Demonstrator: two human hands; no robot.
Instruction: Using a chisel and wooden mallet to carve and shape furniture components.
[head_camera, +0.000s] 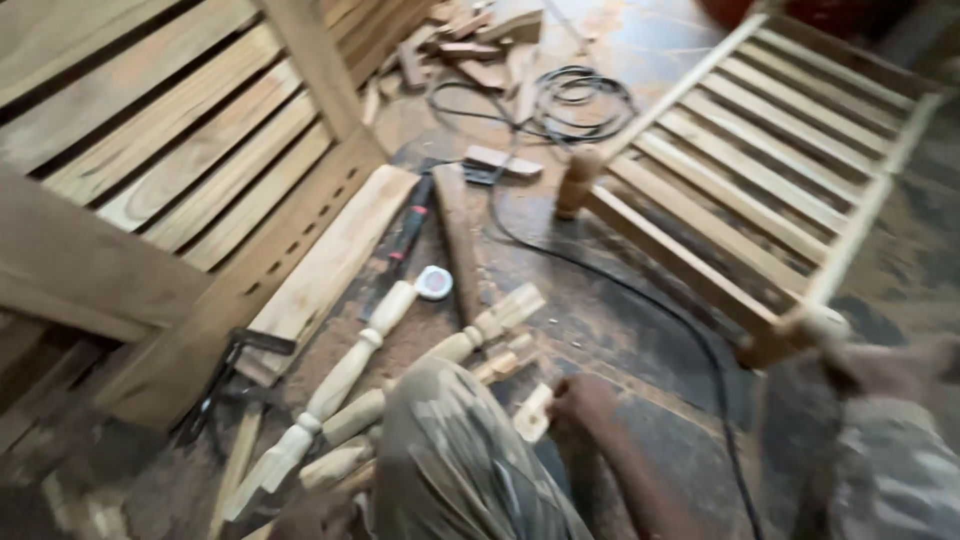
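The left hand (580, 400) pinched a small pale wooden offcut (534, 412) on the dusty floor (620, 300), beside turned wooden legs (345, 375). It looked light, stiff, rough-edged; best taken across its flat sides. The right hand (890, 370) was blurred at the slatted wooden frame (740, 170); its grip I couldn't tell.

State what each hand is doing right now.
Left hand: closed on a small wooden block.
Right hand: blurred beside the slatted frame corner; grip cannot be told.
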